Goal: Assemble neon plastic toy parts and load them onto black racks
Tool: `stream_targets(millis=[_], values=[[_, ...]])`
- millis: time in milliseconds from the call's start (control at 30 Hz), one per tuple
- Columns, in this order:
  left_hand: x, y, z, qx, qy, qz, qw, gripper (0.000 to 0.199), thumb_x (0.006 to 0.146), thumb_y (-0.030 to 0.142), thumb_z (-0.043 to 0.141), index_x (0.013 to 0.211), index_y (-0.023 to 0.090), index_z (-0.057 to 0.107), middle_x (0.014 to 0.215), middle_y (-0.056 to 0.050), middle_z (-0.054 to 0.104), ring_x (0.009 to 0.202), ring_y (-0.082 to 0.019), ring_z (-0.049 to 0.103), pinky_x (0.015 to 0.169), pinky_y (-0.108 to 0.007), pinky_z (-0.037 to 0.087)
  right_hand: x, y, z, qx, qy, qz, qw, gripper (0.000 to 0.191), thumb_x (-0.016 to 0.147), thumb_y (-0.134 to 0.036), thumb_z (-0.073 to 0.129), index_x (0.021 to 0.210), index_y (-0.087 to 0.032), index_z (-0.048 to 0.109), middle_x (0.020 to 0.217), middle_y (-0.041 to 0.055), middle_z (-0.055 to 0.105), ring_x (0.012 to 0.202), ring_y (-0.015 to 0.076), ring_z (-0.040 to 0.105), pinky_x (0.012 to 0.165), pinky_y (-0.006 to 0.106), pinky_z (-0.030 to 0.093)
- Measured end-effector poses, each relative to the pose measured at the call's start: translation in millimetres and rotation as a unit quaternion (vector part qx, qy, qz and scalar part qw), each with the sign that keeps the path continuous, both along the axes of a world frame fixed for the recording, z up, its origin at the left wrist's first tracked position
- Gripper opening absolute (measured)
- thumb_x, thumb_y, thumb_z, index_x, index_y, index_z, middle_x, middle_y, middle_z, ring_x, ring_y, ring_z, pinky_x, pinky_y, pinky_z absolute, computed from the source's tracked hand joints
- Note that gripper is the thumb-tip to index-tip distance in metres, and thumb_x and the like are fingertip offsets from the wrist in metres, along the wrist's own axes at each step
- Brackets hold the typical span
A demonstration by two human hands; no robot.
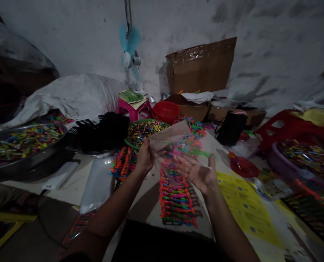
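My left hand (pixel 145 157) pinches the left edge of a clear plastic bag (pixel 170 136) above the table. My right hand (pixel 197 173) is spread with its palm up, its fingers at or inside the right part of the bag; which of the two I cannot tell. Below the hands a row of small colourful plastic pieces (pixel 176 200) lies side by side on the table. Left of my left forearm is a stack of flat clear bags (pixel 96 182). A yellow printed sheet (pixel 246 207) lies right of my right forearm.
A metal basin (pixel 28 167) of colourful pieces and black trays (pixel 104 131) stand at the left. Behind the hands are a green basin (pixel 127 142) and red bowls (pixel 166 111). At the right are a black object (pixel 231 127), a red dish (pixel 243 167) and a purple basin (pixel 282 163).
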State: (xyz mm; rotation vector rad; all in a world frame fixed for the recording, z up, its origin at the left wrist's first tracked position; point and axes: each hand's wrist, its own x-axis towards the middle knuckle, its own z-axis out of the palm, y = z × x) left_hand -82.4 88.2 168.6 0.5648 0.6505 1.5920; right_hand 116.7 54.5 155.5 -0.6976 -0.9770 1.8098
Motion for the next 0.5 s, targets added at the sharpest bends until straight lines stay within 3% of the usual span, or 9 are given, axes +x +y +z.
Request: stream_targets(millis=[133,233,367,433,500], values=[[-5,8,-11.0,0.012,0.007,0.029,0.999,0.033,0.085,0.042,0.046,0.094,0.014,0.061,0.087,-0.005,0.069,0.089,-0.019,0.064,0.080,-0.035,0.052,15,2,6.0,0.017,0.021,0.002,1.000,0.097,0.056,-0.089,0.019,0.099,-0.014,0.064,0.110,0.0184,0.062,0.112,0.0327,0.050,0.088,0.050,0.040],[-7,14,-13.8,0.018,-0.015,0.064,0.998,0.032,0.083,0.042,0.049,0.096,0.016,0.061,0.088,-0.004,0.068,0.090,-0.019,0.063,0.082,-0.034,0.050,16,-3,3.8,0.060,0.055,-0.019,0.996,0.093,0.052,-0.089,0.031,0.099,-0.017,0.065,0.114,0.0161,0.061,0.114,0.0331,0.048,0.091,0.050,0.039],[3,12,-9.5,0.017,-0.037,0.066,0.997,0.034,0.086,0.044,0.043,0.098,0.016,0.059,0.090,-0.005,0.068,0.090,-0.019,0.063,0.082,-0.034,0.050,0,-12,1.6,0.107,0.029,-0.076,0.991,0.053,0.057,-0.061,0.067,0.096,-0.025,0.067,0.113,0.0072,0.063,0.106,0.0279,0.056,0.089,0.044,0.043],[9,11,-9.9,0.020,-0.022,0.052,0.998,0.035,0.086,0.044,0.042,0.097,0.015,0.059,0.088,-0.006,0.068,0.088,-0.019,0.063,0.080,-0.034,0.050,-8,-12,2.5,0.108,-0.013,-0.122,0.987,0.035,0.062,-0.045,0.071,0.091,-0.026,0.068,0.101,0.0047,0.068,0.094,0.0243,0.061,0.083,0.041,0.047],[11,13,-13.8,0.026,0.000,0.046,0.999,0.035,0.086,0.045,0.041,0.096,0.016,0.058,0.088,-0.006,0.067,0.086,-0.018,0.063,0.079,-0.034,0.050,-10,-5,4.2,0.105,-0.057,-0.162,0.979,0.028,0.062,-0.041,0.072,0.084,-0.023,0.068,0.085,0.0035,0.070,0.080,0.0217,0.064,0.073,0.038,0.050]])
